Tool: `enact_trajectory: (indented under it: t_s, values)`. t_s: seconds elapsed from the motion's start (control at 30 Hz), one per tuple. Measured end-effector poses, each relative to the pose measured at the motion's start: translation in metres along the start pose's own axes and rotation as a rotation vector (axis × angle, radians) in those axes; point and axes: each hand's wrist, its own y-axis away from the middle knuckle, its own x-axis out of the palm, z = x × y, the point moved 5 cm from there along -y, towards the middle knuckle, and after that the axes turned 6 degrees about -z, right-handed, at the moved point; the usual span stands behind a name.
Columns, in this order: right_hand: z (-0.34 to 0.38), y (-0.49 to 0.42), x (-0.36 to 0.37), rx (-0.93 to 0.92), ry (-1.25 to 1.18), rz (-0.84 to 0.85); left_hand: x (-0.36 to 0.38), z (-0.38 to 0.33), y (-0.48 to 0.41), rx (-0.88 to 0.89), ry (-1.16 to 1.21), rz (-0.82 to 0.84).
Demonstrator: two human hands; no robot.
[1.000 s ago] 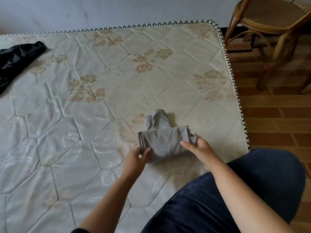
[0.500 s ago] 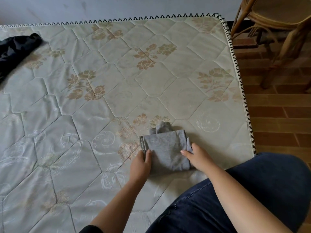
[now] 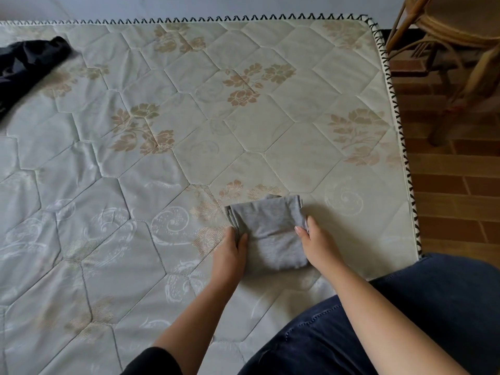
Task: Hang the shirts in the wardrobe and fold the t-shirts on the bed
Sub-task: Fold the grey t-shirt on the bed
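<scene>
A grey t-shirt (image 3: 267,231) lies folded into a small thick rectangle on the quilted bed (image 3: 189,125), near its right front corner. My left hand (image 3: 230,255) grips the bundle's left edge, thumb on top and fingers tucked under. At the right edge my right hand (image 3: 315,243) pinches the layers, thumb on top. A black garment (image 3: 24,66) lies crumpled at the far left of the bed.
A rattan chair (image 3: 457,50) stands on the brick-pattern floor (image 3: 457,185) to the right of the bed. My knee in dark jeans (image 3: 405,320) rests against the bed's front right corner. A pale wall runs behind the bed.
The loose grey end that stuck out beyond the bundle has been folded in, leaving a compact rectangle. Both hands have stayed at its side edges.
</scene>
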Motion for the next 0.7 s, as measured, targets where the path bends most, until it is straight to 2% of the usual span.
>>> enact_trajectory:
  t_s: [0.1, 0.3, 0.37, 0.47, 0.57, 0.63, 0.7]
  values:
    - [-0.004, -0.004, 0.002, 0.057, -0.062, -0.023, 0.004, 0.001, -0.008, -0.037, -0.021, 0.024]
    - [-0.001, -0.002, -0.003, -0.027, -0.088, -0.127, 0.000, 0.002, -0.003, 0.002, 0.037, -0.046]
    - [-0.004, -0.006, 0.000, -0.002, -0.100, -0.124, 0.003, 0.004, -0.003, -0.024, 0.045, -0.048]
    - [-0.011, -0.011, 0.001, 0.087, -0.081, -0.138, 0.005, 0.006, -0.003, -0.075, -0.005, -0.043]
    - [-0.012, -0.007, -0.005, 0.106, 0.007, -0.241, -0.005, 0.008, -0.004, -0.106, -0.118, -0.107]
    - [-0.007, -0.004, -0.009, 0.059, 0.029, -0.322, -0.012, 0.007, -0.009, -0.044, -0.169, -0.189]
    - [0.008, -0.004, -0.016, -0.132, 0.089, -0.454, -0.017, 0.000, -0.014, 0.149, -0.213, -0.273]
